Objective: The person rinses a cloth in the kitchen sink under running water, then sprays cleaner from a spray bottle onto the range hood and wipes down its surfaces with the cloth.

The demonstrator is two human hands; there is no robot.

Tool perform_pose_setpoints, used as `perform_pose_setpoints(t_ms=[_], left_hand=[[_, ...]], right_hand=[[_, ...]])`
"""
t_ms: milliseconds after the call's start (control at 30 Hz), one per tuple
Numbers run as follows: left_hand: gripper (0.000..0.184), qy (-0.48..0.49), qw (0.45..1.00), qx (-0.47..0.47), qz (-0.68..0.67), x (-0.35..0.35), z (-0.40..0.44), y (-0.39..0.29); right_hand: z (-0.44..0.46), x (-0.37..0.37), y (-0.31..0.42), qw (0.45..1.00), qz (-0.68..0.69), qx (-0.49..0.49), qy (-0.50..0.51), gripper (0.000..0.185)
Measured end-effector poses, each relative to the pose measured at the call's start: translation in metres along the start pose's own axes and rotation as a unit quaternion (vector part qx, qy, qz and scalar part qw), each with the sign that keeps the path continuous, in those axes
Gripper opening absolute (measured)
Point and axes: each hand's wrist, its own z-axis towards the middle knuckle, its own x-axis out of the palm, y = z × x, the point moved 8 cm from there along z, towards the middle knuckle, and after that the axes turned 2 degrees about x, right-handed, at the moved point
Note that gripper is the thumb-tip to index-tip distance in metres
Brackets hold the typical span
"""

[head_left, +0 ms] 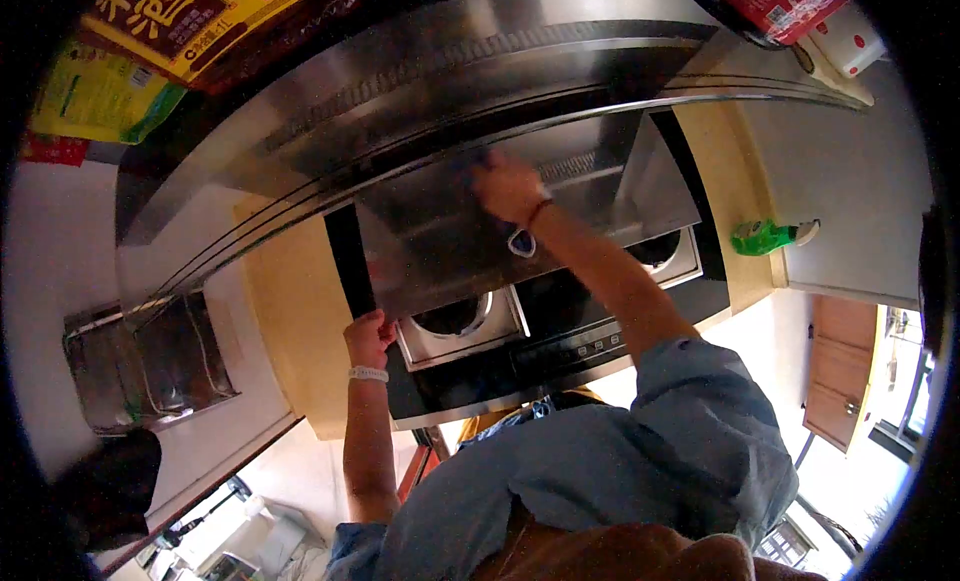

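My right hand (510,188) is closed and a little blurred against the upper part of a steel panel (430,241), which slants above a black gas stove (555,306). A dark blue edge shows at its fingers, but its kind is unclear. Just below the wrist is a small white loop with a dark blue middle (521,243); I cannot tell whether it joins what the hand holds. At the panel's lower left corner, my left hand (370,333) is closed around the edge.
A green spray bottle (762,237) lies on the wooden counter (745,171) at the right. Above the panel runs a steel range hood edge (480,71). Yellow packages (110,91) and a red container (785,6) are at the top. A sink-like recess (150,361) is at left.
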Motion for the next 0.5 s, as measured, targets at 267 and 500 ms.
perform_pose_setpoints(t_ms=[267,500], left_hand=[[0.012,0.017,1.0,0.006,-0.013,0.003,0.0,0.0],[0.013,-0.004,1.0,0.014,0.015,0.003,-0.004,-0.001]], right_hand=[[-0.035,-0.078,-0.267,0.927,-0.184,0.324,-0.051,0.032],[0.012,-0.001,-0.123,0.974,-0.159,0.159,0.022,0.024]])
